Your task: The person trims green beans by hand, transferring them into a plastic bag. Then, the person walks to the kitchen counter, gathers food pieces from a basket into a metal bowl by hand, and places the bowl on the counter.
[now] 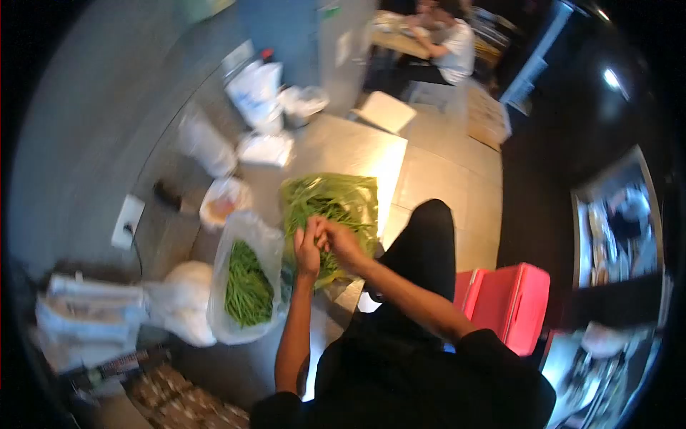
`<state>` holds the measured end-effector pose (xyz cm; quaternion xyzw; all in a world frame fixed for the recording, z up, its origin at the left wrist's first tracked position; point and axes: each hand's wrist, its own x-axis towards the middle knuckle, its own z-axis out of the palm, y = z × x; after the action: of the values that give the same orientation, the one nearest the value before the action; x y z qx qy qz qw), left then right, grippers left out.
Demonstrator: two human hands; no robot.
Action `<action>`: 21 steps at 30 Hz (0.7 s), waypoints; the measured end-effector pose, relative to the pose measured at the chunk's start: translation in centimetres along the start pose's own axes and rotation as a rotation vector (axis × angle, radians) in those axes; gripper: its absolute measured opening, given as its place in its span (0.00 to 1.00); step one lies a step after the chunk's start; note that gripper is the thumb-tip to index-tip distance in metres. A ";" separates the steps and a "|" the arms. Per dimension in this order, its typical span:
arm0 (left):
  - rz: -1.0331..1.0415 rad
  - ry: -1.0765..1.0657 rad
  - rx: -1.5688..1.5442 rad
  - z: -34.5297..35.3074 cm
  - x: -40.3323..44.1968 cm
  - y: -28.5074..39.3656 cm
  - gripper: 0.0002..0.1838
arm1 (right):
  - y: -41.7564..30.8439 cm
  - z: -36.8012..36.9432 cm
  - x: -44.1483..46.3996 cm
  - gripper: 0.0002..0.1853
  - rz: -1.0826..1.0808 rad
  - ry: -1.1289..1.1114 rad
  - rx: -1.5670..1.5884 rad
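Note:
My left hand and my right hand meet over an open yellow-green plastic bag on the metal table. Loose green vegetable stalks lie in that bag, just beneath my fingers. Both hands are closed, with fingertips pinched close together; whatever is between them is too small and blurred to name. Left of my left forearm stands a whitish plastic bag, open at the top, with cut green vegetable pieces inside.
A knife lies beside a small bowl near the wall. White plastic bags crowd the table's left side. A red cooler box is at my right. Farther off, a person in a white shirt sits at another table.

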<state>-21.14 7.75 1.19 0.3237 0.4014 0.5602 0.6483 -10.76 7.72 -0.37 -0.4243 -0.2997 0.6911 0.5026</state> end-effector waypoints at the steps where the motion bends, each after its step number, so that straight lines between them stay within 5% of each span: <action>1: -0.097 -0.057 -0.153 0.1 0.1 1.5 0.16 | -3.0 0.4 0.1 0.11 0.068 -0.099 0.071; 2: -0.097 0.009 -0.160 -0.2 0.0 2.8 0.16 | -3.2 -0.5 1.7 0.15 -0.165 0.071 -0.300; 3: -0.121 -0.086 -0.127 -0.4 0.1 4.0 0.15 | -6.3 -0.3 1.8 0.16 -0.176 0.030 -0.359; 9: -0.209 -0.151 -0.018 0.0 -0.5 6.5 0.15 | -17.2 3.3 3.4 0.15 -0.364 -0.494 -0.903; 12: -0.192 -0.224 0.052 -0.1 -0.1 6.6 0.16 | -17.3 2.4 4.2 0.14 -0.392 -0.678 -1.033; 16: -0.210 -0.246 0.070 -0.9 0.6 6.2 0.14 | -17.9 1.8 3.8 0.15 -0.354 -0.653 -1.074; 19: -0.221 -0.259 0.167 -1.1 0.8 5.9 0.15 | -17.4 1.8 4.6 0.12 -0.620 -0.737 -1.076; 21: -0.207 -0.346 0.194 -1.5 1.0 6.2 0.19 | -17.8 1.3 4.6 0.10 -0.485 -0.808 -1.160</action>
<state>-25.32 9.75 5.71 0.4329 0.3674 0.3858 0.7272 -4.68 17.72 13.91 -0.2562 -0.8628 0.3936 0.1872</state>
